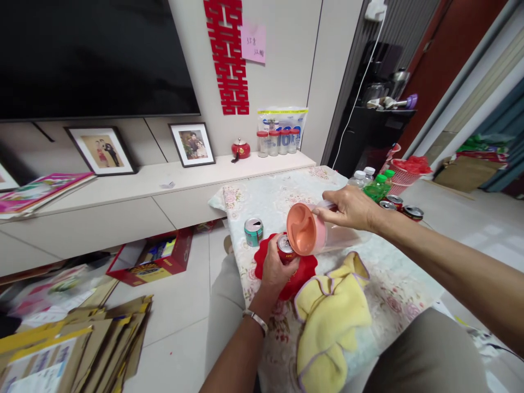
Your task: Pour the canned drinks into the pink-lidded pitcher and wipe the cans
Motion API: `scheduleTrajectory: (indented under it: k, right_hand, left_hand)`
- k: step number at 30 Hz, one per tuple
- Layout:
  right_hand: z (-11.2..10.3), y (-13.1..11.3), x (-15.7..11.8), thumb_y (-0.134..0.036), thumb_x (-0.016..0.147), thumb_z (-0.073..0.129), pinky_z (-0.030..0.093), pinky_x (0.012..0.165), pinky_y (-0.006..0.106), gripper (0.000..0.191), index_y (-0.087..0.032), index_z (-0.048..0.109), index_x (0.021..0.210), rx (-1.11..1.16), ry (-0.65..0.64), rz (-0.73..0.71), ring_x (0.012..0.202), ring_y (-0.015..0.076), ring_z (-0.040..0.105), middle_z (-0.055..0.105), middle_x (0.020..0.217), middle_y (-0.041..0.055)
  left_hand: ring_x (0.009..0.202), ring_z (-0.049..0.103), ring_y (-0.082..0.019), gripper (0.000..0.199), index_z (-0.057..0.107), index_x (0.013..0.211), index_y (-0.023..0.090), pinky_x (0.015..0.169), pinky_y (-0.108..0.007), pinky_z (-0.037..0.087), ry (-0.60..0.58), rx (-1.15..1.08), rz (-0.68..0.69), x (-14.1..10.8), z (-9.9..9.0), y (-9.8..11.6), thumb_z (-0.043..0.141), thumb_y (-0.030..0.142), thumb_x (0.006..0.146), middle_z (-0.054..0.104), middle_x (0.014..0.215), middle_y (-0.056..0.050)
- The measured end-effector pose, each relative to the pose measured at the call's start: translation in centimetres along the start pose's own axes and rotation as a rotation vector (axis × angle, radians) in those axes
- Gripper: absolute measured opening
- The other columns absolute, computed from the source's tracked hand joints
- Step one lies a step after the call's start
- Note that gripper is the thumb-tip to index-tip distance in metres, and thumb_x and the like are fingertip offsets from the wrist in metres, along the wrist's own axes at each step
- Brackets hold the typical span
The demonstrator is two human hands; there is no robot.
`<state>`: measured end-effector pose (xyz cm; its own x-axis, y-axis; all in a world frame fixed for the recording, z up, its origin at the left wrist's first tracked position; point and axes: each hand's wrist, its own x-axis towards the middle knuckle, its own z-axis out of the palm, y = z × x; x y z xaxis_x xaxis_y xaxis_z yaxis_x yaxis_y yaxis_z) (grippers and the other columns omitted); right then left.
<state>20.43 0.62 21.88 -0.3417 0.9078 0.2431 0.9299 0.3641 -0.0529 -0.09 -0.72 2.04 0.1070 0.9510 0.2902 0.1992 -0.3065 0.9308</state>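
Observation:
My left hand (278,268) is wrapped round a red drink can (285,248) that stands on a red scalloped mat (303,273). By its handle my right hand (347,208) grips a clear pitcher with a pink-orange lid (302,229). The pitcher lies tipped nearly on its side, its lid end right by the can's top. Whether any liquid runs out I cannot tell. A teal opened can (254,231) stands at the table's left edge, just beyond the mat. Nearer to me lies a crumpled yellow cloth (335,322) with purple edging.
A flowered cloth covers the table (278,191). Bottles with green caps (379,188) and several cans (411,212) stand past its right side. Behind is a white cabinet (164,188) with framed photos and jars. Cardboard (94,338) and a red box (151,256) lie on the floor.

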Motion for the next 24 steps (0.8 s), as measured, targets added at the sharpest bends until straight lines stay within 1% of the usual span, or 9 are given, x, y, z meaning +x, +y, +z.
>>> scheduleTrajectory:
  k: [3,11,16,20,24]
  right_hand:
    - [0.11,0.22,0.0,-0.056,0.088,0.05,0.021,0.055,0.03,0.042,-0.024,0.044,0.062,0.01,-0.009,0.015,0.047,0.013,0.034,0.036,0.048,-0.004]
    - [0.09,0.28,0.3,-0.053,0.086,0.05,0.02,0.054,0.03,0.039,-0.024,0.04,0.063,0.001,-0.042,0.012,0.048,0.0125,0.034,0.037,0.049,-0.0038]
    - [0.11,0.37,0.33,-0.054,0.087,0.049,0.02,0.055,0.03,0.039,-0.023,0.042,0.064,-0.007,-0.045,0.012,0.049,0.0128,0.035,0.036,0.049,-0.0038]
    - [0.12,0.46,0.29,-0.053,0.087,0.05,0.02,0.054,0.03,0.039,-0.023,0.046,0.063,-0.014,-0.036,0.011,0.048,0.0132,0.036,0.038,0.048,-0.0029]
    - [0.09,0.38,0.31,-0.055,0.088,0.049,0.02,0.054,0.03,0.041,-0.022,0.05,0.063,-0.012,-0.024,-0.011,0.048,0.0135,0.036,0.038,0.048,-0.0025]
  left_hand:
    - [0.123,0.065,-0.028,0.066,0.05,0.129,0.026,0.105,-0.043,0.053,0.013,0.016,-0.011,-0.04,-0.02,0.17,0.076,0.019,0.069,0.065,0.131,-0.009]
    - [0.12,0.066,-0.029,0.067,0.05,0.132,0.023,0.1,-0.044,0.056,0.01,0.028,-0.025,-0.17,0.1,0.07,0.075,0.022,0.07,0.065,0.132,-0.011]
    - [0.122,0.065,-0.029,0.067,0.05,0.133,0.023,0.102,-0.044,0.055,0.013,0.028,0.003,-0.17,0.1,0.09,0.075,0.022,0.071,0.066,0.132,-0.011]
    - [0.12,0.067,-0.028,0.066,0.051,0.131,0.025,0.101,-0.042,0.056,0.023,0.015,-0.026,-0.15,0.1,0.09,0.076,0.021,0.07,0.066,0.131,-0.01]
    - [0.121,0.066,-0.028,0.067,0.051,0.13,0.025,0.104,-0.043,0.054,0.012,-0.006,-0.002,-0.07,0.12,0.02,0.077,0.02,0.068,0.066,0.131,-0.009]
